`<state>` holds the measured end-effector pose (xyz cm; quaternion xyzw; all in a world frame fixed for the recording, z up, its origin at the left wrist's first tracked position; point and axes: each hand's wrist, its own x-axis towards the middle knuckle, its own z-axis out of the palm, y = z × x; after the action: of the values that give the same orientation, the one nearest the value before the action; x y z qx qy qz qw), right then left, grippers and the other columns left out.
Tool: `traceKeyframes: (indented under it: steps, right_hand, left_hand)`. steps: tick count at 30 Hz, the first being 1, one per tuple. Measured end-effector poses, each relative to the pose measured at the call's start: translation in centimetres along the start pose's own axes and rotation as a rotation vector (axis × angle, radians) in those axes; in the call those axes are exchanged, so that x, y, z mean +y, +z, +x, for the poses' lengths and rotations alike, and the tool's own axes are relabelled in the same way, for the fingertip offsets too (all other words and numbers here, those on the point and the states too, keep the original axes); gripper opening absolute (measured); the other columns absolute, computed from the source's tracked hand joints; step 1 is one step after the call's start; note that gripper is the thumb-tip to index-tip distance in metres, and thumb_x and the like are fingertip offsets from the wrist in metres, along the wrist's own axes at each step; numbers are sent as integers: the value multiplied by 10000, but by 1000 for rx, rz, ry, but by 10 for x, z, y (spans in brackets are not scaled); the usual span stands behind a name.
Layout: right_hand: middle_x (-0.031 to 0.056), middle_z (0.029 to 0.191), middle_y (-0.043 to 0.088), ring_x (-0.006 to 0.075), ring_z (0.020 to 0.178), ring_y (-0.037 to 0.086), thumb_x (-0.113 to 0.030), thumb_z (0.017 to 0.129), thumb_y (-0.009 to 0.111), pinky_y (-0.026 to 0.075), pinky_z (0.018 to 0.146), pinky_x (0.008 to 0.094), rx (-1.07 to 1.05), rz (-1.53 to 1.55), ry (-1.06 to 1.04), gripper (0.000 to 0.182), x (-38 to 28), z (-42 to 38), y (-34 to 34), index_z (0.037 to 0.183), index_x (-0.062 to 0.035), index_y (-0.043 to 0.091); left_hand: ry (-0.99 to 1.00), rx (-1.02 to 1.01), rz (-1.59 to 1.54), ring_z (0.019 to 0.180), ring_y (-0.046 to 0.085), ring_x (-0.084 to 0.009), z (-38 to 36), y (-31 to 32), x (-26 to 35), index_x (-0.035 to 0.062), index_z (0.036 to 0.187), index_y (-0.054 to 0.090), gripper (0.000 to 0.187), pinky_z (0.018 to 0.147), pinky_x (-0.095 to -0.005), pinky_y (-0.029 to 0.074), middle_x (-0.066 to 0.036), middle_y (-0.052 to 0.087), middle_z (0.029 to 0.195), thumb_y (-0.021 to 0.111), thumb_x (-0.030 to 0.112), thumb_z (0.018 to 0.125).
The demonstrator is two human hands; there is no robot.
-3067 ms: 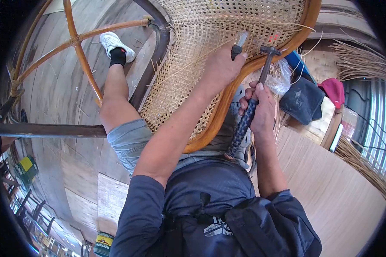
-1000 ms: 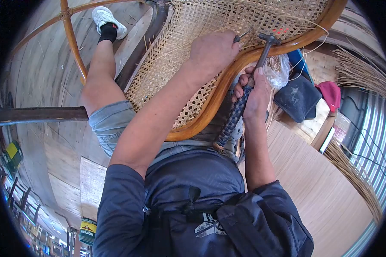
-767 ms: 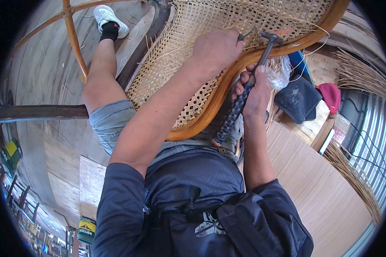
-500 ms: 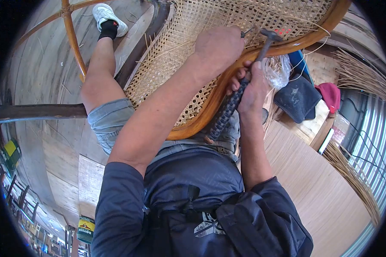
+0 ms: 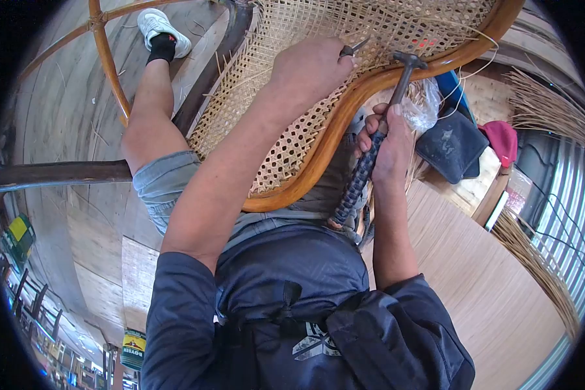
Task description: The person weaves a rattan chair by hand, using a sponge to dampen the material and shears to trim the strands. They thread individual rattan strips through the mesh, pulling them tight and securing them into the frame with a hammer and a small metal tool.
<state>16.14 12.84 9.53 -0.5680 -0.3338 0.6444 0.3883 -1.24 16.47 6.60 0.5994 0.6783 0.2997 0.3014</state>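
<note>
Hammer with a dark wrapped handle and a steel head [image 5: 377, 136] stands just outside the curved orange-brown rattan chair frame [image 5: 325, 146], its head level with the frame's upper bend. The right hand [image 5: 387, 143] is wrapped fully around the handle's middle, fingers closed tight. The left hand [image 5: 309, 65] rests on the pale woven cane seat panel [image 5: 292, 130] inside the frame, closed around a small metal-tipped tool [image 5: 352, 49] whose point sits on the weave near the frame's inner edge. Loose cane strands [image 5: 474, 68] trail off the frame's outer edge. Beyond the frame, a clear plastic bag [image 5: 422, 107] lies beside a dark blue fabric pouch [image 5: 452, 146]; what either holds cannot be told. Bare plywood floor [image 5: 494, 286] lies open below the frame.
</note>
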Motion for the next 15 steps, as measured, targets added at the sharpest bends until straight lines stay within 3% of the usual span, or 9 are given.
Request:
traceKeyframes:
  steps: [15]
  right_hand:
    - [37,655,470,133,430,455,-343,980,403,387,362,266,5,48,29,321,13,0,15,950,-37,495]
  left_hand:
    - [-35,-74,78,820,628,-373,1,5,13,29,928,639,365,736,-478,495,-204,649,840,482,351,857]
